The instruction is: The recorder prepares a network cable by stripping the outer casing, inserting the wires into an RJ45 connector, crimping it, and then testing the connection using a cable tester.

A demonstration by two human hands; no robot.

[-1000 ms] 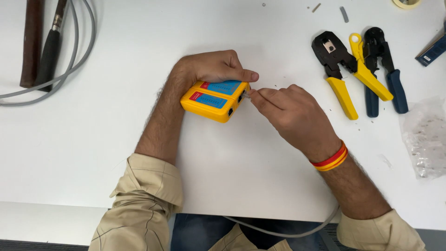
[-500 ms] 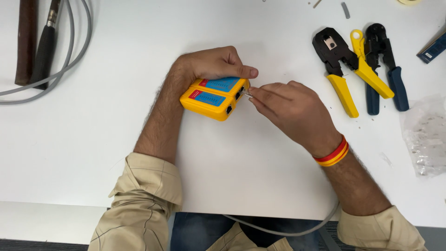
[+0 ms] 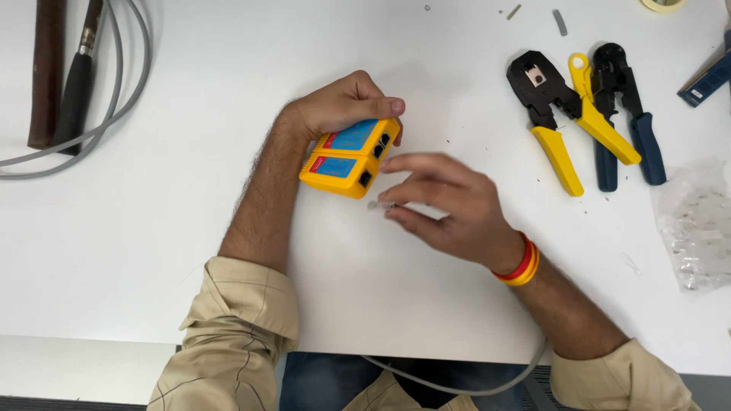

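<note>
A yellow cable tester (image 3: pixel 346 157) with blue and red panels lies on the white table (image 3: pixel 190 228). My left hand (image 3: pixel 339 106) wraps over its far side and holds it. My right hand (image 3: pixel 442 202) sits just to its right, pinching a small clear cable plug (image 3: pixel 378 204) near the tester's lower port. The plug is close to the tester, apart from the port. A grey cable (image 3: pixel 457 384) loops below the table edge between my arms.
A yellow-handled crimper (image 3: pixel 548 122), a blue-handled crimper (image 3: pixel 624 129) and a yellow stripper (image 3: pixel 601 114) lie at the right. A clear plastic bag (image 3: pixel 697 228) sits at the far right. Grey cable (image 3: pixel 114 84) and dark tools (image 3: pixel 61 76) lie at the top left.
My right hand has drawn back a little from the tester's upper port and now holds the plug lower, by the lower port. My left hand stays on the tester.
</note>
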